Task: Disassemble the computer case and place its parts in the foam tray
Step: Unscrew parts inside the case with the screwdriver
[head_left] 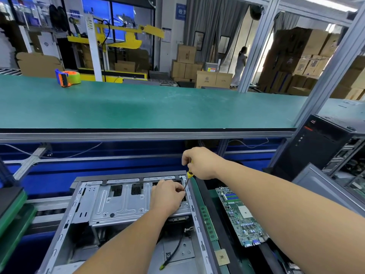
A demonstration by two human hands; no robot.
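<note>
An open metal computer case lies on its side in front of me, its drive cage uppermost. My right hand grips a yellow-handled screwdriver whose tip points down at the cage's far right corner. My left hand rests on that corner, fingers pinched around the screwdriver tip; whatever lies under them is hidden. To the right, a green motherboard, a memory stick and a small processor chip lie in a dark tray.
A green shelf runs above the bench, with an orange tape dispenser at its left. A black tower PC stands at the right. Green trays sit stacked at the left. A loose cable lies inside the case.
</note>
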